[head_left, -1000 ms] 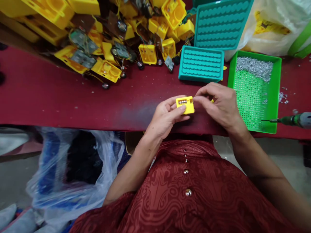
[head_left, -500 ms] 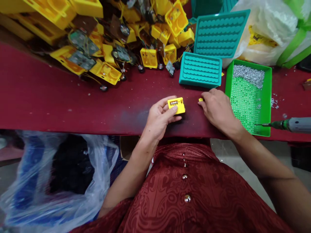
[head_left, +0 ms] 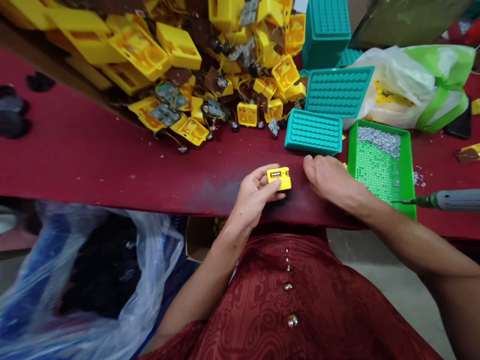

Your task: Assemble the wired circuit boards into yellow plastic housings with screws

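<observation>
My left hand (head_left: 257, 192) grips a small yellow plastic case (head_left: 285, 183) between thumb and fingers, above the front of the table. Small metal parts show in a slot on the case's upper face. To the right, my right hand (head_left: 332, 179) is closed with its fingers curled down, apart from the case. Whatever it pinches is hidden under the fingers. Just beyond it stands a teal ridged box (head_left: 314, 131). A green tray (head_left: 408, 165) with silver screws (head_left: 379, 140) lies to its right.
Yellow housings (head_left: 247, 115) with wires and circuit boards are heaped at the back left. An electric screwdriver (head_left: 450, 200) reaches over the tray's right edge. A white and green bag (head_left: 397, 92) stands behind. Below left is a plastic-lined blue bin (head_left: 150, 270).
The small yellow piece seen at my right fingertips is now out of sight, and those fingers are curled tighter. My left hand keeps the case. The whole view has shifted, showing more of the back.
</observation>
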Available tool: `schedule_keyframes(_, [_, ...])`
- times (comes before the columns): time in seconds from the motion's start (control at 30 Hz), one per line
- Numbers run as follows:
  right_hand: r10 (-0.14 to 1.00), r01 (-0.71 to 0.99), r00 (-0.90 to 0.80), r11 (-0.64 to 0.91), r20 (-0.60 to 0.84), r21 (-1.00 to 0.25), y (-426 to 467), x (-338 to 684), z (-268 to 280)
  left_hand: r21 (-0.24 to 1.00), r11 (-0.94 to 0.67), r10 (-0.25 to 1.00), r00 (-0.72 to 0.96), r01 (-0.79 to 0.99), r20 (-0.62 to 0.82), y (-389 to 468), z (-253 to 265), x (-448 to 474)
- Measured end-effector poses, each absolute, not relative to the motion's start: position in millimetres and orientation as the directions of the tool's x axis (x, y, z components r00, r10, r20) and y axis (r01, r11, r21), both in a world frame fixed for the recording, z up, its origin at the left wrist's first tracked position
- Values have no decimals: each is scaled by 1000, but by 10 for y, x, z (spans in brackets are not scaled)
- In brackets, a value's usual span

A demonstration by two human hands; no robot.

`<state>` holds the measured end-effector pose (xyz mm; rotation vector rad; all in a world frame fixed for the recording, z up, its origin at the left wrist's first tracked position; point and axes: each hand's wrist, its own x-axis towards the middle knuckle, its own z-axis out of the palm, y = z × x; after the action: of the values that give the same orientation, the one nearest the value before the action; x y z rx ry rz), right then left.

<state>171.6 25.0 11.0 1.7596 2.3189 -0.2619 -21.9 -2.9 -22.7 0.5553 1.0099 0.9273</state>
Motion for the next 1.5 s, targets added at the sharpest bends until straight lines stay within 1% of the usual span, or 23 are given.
schedule_keyframes(0.1, [920,968,-223,247,-323,36,306,1745,175,761,506,862,214,-406,-459,-35,-236,-237])
schedule_keyframes(0.13, [929,978,-194,210,-315,18,328,1765,203,761,503,864,212,-410,-457,-35,-240,-238])
schedule_keyframes(0.17, [942,988,-154,145,-297,-54,345,1785,229,762,499,866,209,-412,-454,-34,-244,-235])
schedule_keyframes(0.2, [955,981,-101,49,-279,-185,355,1806,253,765,495,869,208,-412,-450,-32,-248,-229])
schedule_keyframes(0.23, [961,929,-42,-64,-273,-366,355,1822,270,769,488,872,206,-413,-443,-30,-252,-219])
schedule_keyframes(0.3, [954,650,33,-248,-299,-718,318,1836,279,779,472,882,202,-413,-427,-23,-259,-193])
schedule_keyframes(0.33, [950,496,38,-287,-310,-819,285,1832,270,787,461,887,201,-410,-415,-19,-262,-178])
schedule_keyframes(0.37, [953,382,39,-293,-301,-877,247,1818,252,797,450,893,201,-404,-402,-16,-266,-164])
schedule_keyframes(0.4, [961,317,42,-272,-273,-909,206,1797,229,808,438,899,202,-395,-388,-14,-271,-150])
schedule_keyframes(0.47, [978,281,72,-209,-197,-937,132,1737,176,829,415,909,205,-376,-362,-14,-285,-123])
schedule_keyframes(0.57, [982,259,107,-180,-157,-949,63,1640,113,852,380,923,197,-360,-329,-26,-316,-85])
schedule_keyframes(0.7, [986,243,65,-165,-154,-956,40,1632,90,871,348,935,191,-345,-298,-40,-341,-60])
schedule_keyframes(0.8, [996,351,51,-87,-74,-932,52,1756,90,877,353,934,177,-326,-310,-31,-338,-88])
schedule_keyframes(0.83, [999,431,40,-45,-31,-901,61,1805,82,881,353,935,164,-316,-316,-24,-337,-107])
schedule_keyframes(0.9, [999,627,-30,50,41,-777,90,1879,45,891,345,938,131,-295,-320,-5,-338,-151])
schedule_keyframes(0.93, [995,712,-92,94,40,-696,112,1899,17,897,339,941,114,-285,-319,4,-340,-175])
schedule_keyframes(1.0, [976,812,-211,151,-44,-564,161,1906,-49,906,325,946,89,-270,-313,21,-344,-219])
schedule_keyframes(1.07, [964,846,-245,159,-106,-509,200,1895,-103,912,313,950,77,-265,-304,29,-346,-255])
schedule_keyframes(1.1, [969,854,-228,151,-97,-498,206,1893,-120,913,310,951,73,-266,-301,30,-345,-269])
schedule_keyframes(1.2, [989,883,-144,134,12,-450,140,1904,-135,907,308,951,74,-287,-299,27,-337,-295])
schedule_keyframes(1.23, [990,899,-137,134,21,-417,94,1904,-136,904,310,951,75,-296,-301,25,-333,-297])
schedule_keyframes(1.4, [989,963,-129,106,-75,-247,-138,1780,-188,895,328,944,75,-302,-321,17,-327,-278])
schedule_keyframes(1.5, [989,968,-112,87,-93,-237,-168,1706,-233,894,339,940,79,-294,-331,4,-338,-272])
